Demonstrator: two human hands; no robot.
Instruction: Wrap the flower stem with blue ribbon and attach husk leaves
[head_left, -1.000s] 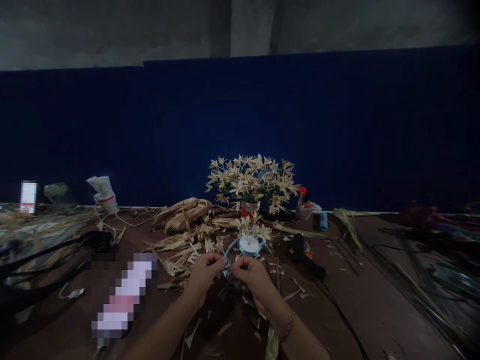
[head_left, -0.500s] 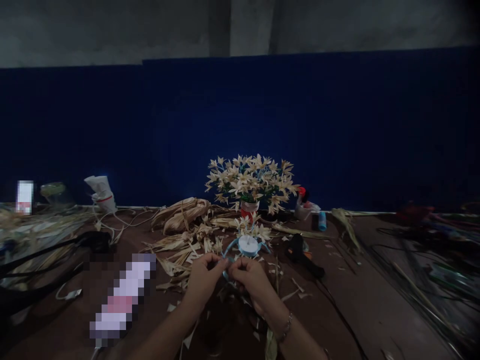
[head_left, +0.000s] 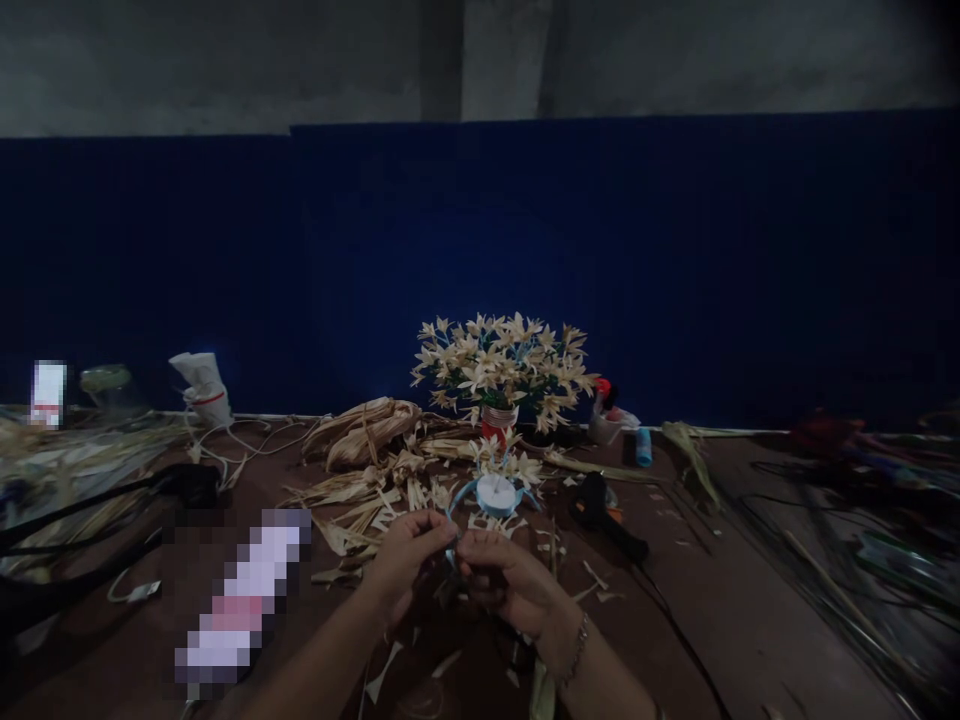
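Note:
Close together over the middle of the table, both hands pinch at a thin light-blue strip of tape [head_left: 451, 510]. My left hand [head_left: 405, 565] has thumb and forefinger closed on it. My right hand [head_left: 510, 578], with a bracelet at the wrist, is pinched at the strip's near part; its exact grip is small and dark. The strip curves up to a blue-edged roll of tape [head_left: 496, 494] with a white face, just beyond the fingers. Small cream husk flowers [head_left: 517, 462] are right behind the roll.
A red pot [head_left: 495, 422] holds a bunch of cream flowers [head_left: 502, 360]. Dried corn husks [head_left: 375, 430] lie left of it, with scraps around the hands. A black glue gun [head_left: 607, 515] and its cord lie right. A blurred-out long object [head_left: 244, 595] lies left.
My hands have shifted slightly apart at the fingertips, and my right hand has turned, its fingers more curled. The roll and flowers stay in place.

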